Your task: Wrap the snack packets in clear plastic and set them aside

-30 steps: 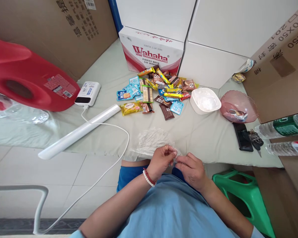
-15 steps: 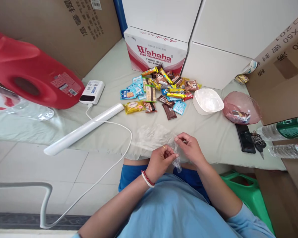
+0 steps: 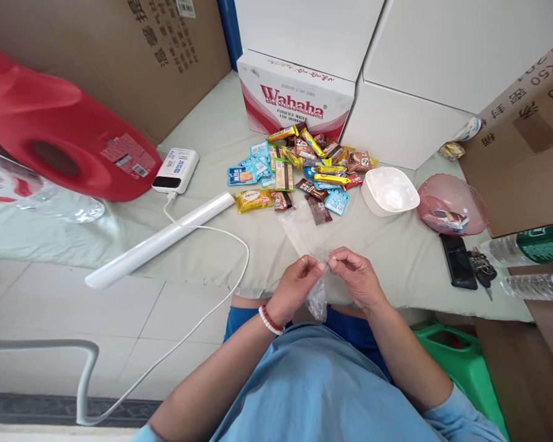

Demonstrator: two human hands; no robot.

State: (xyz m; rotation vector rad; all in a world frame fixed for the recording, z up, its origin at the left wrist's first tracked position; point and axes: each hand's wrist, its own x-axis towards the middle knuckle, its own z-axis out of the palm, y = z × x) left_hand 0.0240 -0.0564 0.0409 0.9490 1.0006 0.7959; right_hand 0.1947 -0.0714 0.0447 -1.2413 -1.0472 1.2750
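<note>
1. Where half a second ago the clear plastic bag (image 3: 314, 270) hung crumpled, it is now stretched up toward twelve o'clock, one end dangling over the lap.
2. Left hand (image 3: 296, 287) and right hand (image 3: 358, 279) have drawn together, fingertips pinched shut on the bag's edge, seemingly teasing it open.
3. Snack packets (image 3: 304, 175) lie untouched at twelve o'clock.
</note>
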